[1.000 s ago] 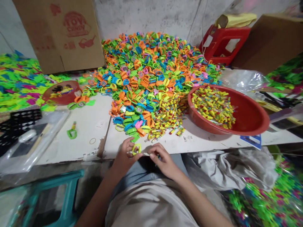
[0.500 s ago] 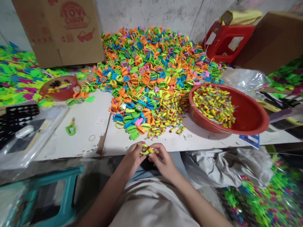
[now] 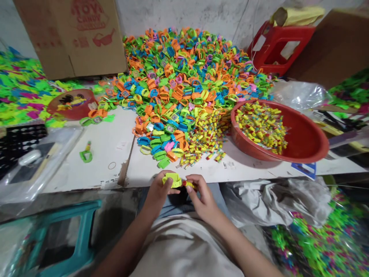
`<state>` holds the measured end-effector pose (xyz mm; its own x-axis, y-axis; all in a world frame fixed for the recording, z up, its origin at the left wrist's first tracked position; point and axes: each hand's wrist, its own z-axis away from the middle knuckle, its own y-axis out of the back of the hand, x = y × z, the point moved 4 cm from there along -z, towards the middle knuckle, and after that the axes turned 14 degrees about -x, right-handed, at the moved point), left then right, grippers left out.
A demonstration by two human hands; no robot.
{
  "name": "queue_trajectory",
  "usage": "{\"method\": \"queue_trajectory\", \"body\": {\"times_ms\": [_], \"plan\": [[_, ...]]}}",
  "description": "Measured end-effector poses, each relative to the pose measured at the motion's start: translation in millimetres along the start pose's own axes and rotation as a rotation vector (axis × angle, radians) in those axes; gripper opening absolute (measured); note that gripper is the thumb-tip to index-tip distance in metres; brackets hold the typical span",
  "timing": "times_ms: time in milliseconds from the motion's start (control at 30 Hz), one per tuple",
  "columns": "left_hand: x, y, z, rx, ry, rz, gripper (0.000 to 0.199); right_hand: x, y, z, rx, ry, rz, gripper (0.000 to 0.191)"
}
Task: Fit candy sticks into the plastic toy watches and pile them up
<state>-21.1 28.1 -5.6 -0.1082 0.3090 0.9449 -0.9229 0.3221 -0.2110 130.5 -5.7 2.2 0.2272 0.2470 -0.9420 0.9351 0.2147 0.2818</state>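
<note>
At the table's front edge, my left hand [image 3: 159, 192] is closed on a yellow toy watch [image 3: 173, 180], its face side turned up. Close to its right, my right hand [image 3: 200, 194] pinches a small yellow candy tube [image 3: 189, 184] with a red end pointing at the watch. Whether the two pieces touch, I cannot make out. Just beyond my hands lies a big heap of toy watches [image 3: 170, 92] in orange, green, blue and pink. Loose candy tubes [image 3: 206, 134] spill along its right side, and more fill part of a red basin [image 3: 307, 134].
A green watch with a tube [image 3: 86, 154] lies alone on the white table [image 3: 103, 169]. Behind stand a cardboard box [image 3: 83, 38] and a red stool [image 3: 281, 48]. A small red bowl [image 3: 72, 109] sits at left; a teal stool [image 3: 69, 234] stands below.
The yellow watch has turned in my left hand and now shows its face side. My right hand has drawn slightly right with the tube, away from the watch.
</note>
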Motion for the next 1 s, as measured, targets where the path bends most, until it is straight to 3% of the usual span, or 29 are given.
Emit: {"method": "queue_trajectory", "body": {"times_ms": [267, 467, 667, 833, 1000], "plan": [[16.6, -8.2, 12.6, -0.013, -0.343, -0.252, 0.029, -6.7, 2.2, 0.8, 0.045, 0.013, 0.038, 0.011], [16.3, -5.8, 19.2, -0.040, -0.510, -0.436, 0.029, -5.1, 3.7, 1.5, 0.009, 0.033, 0.011, 0.009], [12.8, -6.0, 19.6, -0.063, -0.442, -0.433, 0.029, -5.3, 3.4, -2.7, -0.059, -0.033, -0.199, 0.018], [14.1, -4.9, 21.3, -0.028, -0.445, -0.355, 0.030, -11.2, 5.0, -0.6, -0.023, -0.003, 0.011, 0.012], [15.3, -7.1, 22.1, -0.048, -0.493, -0.387, 0.029, -16.9, 5.5, 0.8, 0.039, 0.071, 0.075, 0.009]]}}
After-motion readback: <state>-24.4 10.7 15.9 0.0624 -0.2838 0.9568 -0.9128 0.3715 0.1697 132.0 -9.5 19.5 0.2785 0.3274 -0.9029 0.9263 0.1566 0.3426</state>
